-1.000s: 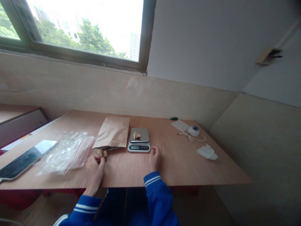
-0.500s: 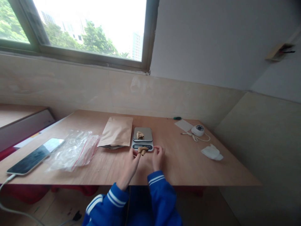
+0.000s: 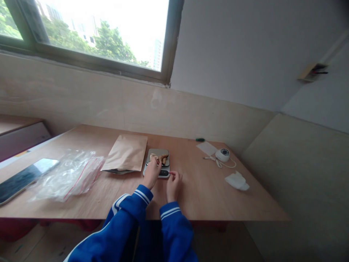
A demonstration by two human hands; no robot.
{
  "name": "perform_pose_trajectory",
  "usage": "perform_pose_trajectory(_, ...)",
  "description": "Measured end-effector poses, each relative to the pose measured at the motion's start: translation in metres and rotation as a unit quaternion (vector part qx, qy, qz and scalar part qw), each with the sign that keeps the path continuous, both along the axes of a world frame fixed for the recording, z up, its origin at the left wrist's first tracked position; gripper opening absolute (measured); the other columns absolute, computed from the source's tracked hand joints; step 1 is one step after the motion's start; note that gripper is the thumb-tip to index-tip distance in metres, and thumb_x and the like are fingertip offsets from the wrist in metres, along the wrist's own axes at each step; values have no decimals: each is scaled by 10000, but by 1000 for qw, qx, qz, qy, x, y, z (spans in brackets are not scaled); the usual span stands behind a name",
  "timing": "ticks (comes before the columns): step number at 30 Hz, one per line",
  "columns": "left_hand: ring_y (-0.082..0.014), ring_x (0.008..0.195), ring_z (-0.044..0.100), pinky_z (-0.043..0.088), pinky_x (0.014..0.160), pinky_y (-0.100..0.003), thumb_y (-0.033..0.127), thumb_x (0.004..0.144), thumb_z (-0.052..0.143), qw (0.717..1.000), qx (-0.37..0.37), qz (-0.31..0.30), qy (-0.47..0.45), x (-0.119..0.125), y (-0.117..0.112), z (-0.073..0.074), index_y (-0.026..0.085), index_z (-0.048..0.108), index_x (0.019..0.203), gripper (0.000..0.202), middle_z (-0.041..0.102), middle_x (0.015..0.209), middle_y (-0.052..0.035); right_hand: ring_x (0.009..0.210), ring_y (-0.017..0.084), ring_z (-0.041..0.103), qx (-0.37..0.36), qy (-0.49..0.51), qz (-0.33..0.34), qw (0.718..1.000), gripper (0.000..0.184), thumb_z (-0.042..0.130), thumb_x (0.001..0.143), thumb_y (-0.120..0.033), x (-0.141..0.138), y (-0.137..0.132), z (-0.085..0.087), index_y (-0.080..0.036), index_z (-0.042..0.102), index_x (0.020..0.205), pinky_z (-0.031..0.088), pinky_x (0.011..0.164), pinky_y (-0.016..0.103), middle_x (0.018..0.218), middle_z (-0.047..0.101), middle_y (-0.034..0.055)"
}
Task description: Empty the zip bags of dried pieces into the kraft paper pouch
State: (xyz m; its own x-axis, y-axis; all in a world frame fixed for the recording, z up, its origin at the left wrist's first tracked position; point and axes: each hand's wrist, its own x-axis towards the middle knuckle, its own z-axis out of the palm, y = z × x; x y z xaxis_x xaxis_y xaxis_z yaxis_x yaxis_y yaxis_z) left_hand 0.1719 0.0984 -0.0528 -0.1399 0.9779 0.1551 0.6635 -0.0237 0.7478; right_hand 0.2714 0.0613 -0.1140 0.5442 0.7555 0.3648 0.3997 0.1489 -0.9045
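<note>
A small digital kitchen scale (image 3: 145,174) with a steel plate stands near the front middle of the table. My left hand (image 3: 153,171) reaches over its front, closed on a knobbly tan root piece (image 3: 164,159) at the plate; whether the piece rests on the plate I cannot tell. A paler piece (image 3: 153,155) lies on the plate, partly behind my fingers. My right hand (image 3: 174,183) is at the scale's front right corner, fingers curled with nothing visible in them. Its fingertips are close to the scale's edge; contact is unclear. Part of the dark display shows between my hands.
Left of the scale lies a brown paper pouch (image 3: 127,153), then clear zip bags (image 3: 68,176) and a phone (image 3: 27,178). To the right are a white dome camera (image 3: 223,155) with its cable, a white sheet (image 3: 207,148), crumpled tissue (image 3: 237,181) and a green-handled screwdriver (image 3: 200,139).
My left hand has moved forward with the root piece, from in front of the scale to over its plate. My right hand stays by the scale's right corner. The view has shifted slightly right.
</note>
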Motion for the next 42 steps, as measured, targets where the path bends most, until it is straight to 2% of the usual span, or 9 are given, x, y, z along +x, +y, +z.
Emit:
perform_pose_trajectory(7, -219, 719, 618, 450, 657, -314, 308, 865, 415, 999, 46, 15, -3, -40, -36, -13, 192, 510, 917, 159, 610, 762, -47, 817, 216, 547, 10, 8, -12, 1000, 173, 400, 805, -188, 0, -3, 0, -175, 573, 800, 422, 763, 324, 866, 555, 91)
perform_pose_trajectory(11, -278, 947, 571, 456, 848, -407, 295, 826, 435, 983, 128, 127, 31, -78, -55, -27, 137, 553, 975, 247, 583, 952, -129, 823, 210, 547, 1, 29, -26, 999, 157, 406, 815, -220, -1, -4, 2, -182, 557, 797, 427, 752, 312, 879, 562, 89)
perform_pose_trajectory(14, -354, 1083, 490, 413, 902, -489, 310, 813, 461, 964, 81, 227, 113, -97, -67, -40, 51, 527, 1141, 423, 506, 1142, -219, 824, 210, 547, -4, 32, -21, 999, 159, 413, 818, -238, -1, -5, 1, -183, 560, 791, 426, 742, 313, 887, 564, 90)
perform_pose_trajectory(17, -375, 1101, 470, 389, 908, -505, 321, 831, 455, 955, 13, 260, 145, -106, -72, -46, 28, 417, 1303, 556, 423, 1250, -259, 826, 211, 545, -3, 32, -20, 999, 163, 416, 811, -242, 0, -5, 0, -180, 566, 801, 428, 742, 315, 896, 564, 95)
perform_pose_trajectory(20, -386, 1095, 470, 383, 889, -493, 334, 854, 424, 952, -28, 262, 156, -110, -67, -40, 41, 396, 1322, 554, 423, 1229, -266, 817, 208, 546, -7, 34, -20, 999, 176, 417, 803, -257, 1, -4, -1, -175, 572, 814, 429, 744, 313, 900, 562, 98)
perform_pose_trajectory(24, -368, 1035, 498, 397, 853, -444, 368, 861, 397, 952, -73, 249, 163, -115, -52, -28, 45, 513, 1168, 460, 480, 1098, -238, 800, 204, 542, -15, 23, -25, 999, 187, 416, 798, -273, 2, -3, -2, -175, 576, 809, 425, 742, 310, 895, 558, 97)
perform_pose_trajectory(30, -351, 1020, 497, 398, 852, -417, 482, 844, 422, 945, -86, 250, 195, -114, -44, -23, 74, 581, 1073, 494, 493, 1038, -201, 795, 202, 541, -16, 26, -19, 999, 184, 423, 799, -272, 3, -1, -4, -176, 580, 807, 428, 742, 310, 900, 558, 95)
perform_pose_trajectory(34, -346, 1001, 503, 406, 826, -409, 492, 825, 472, 946, -69, 245, 199, -114, -46, -23, 129, 618, 1067, 460, 511, 988, -166, 793, 198, 533, -9, 21, -21, 1000, 179, 421, 802, -261, 3, -2, -4, -177, 579, 806, 428, 735, 306, 895, 556, 89)
perform_pose_trajectory(42, -257, 851, 562, 416, 720, -345, 433, 873, 397, 971, 18, 180, 154, -128, -58, -31, 208, 653, 1001, 365, 556, 910, -90, 810, 198, 536, -4, 23, -16, 1000, 158, 425, 803, -225, 2, -3, -3, -180, 577, 804, 428, 738, 301, 893, 558, 84)
